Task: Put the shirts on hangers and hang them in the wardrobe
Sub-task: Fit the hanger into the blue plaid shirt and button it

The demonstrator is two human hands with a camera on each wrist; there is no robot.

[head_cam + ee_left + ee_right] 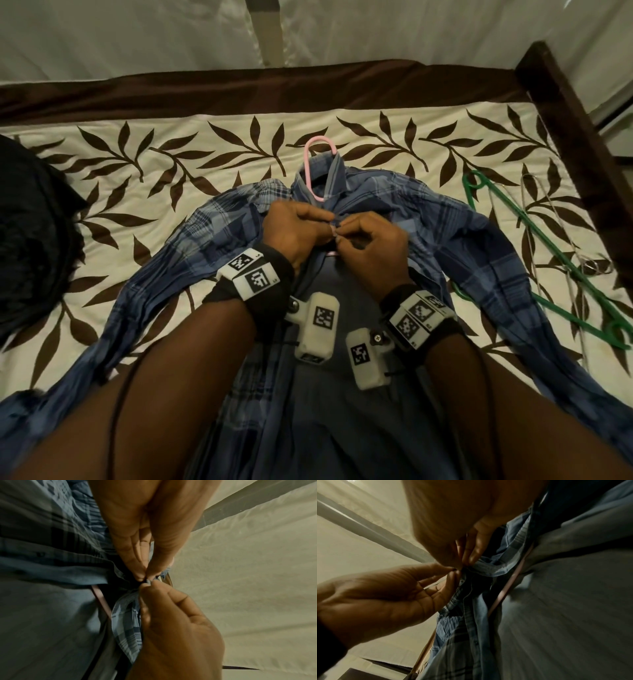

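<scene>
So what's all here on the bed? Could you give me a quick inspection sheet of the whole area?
Surface: bedspread, cream with brown leaves.
Job's things: blue plaid shirt lying flat, pink hanger hook poking from its collar.
Clutter: green hanger, wire hangers, dark bundle at the left.
Grippers: left hand and right hand pinch the shirt's front below the collar.
Cables: black cable beside the left forearm.
Surroundings: dark bed frame, pale curtain.

Both hands (334, 229) pinch the plaid shirt (445, 233) — pink hanger (313, 164) inside.
</scene>
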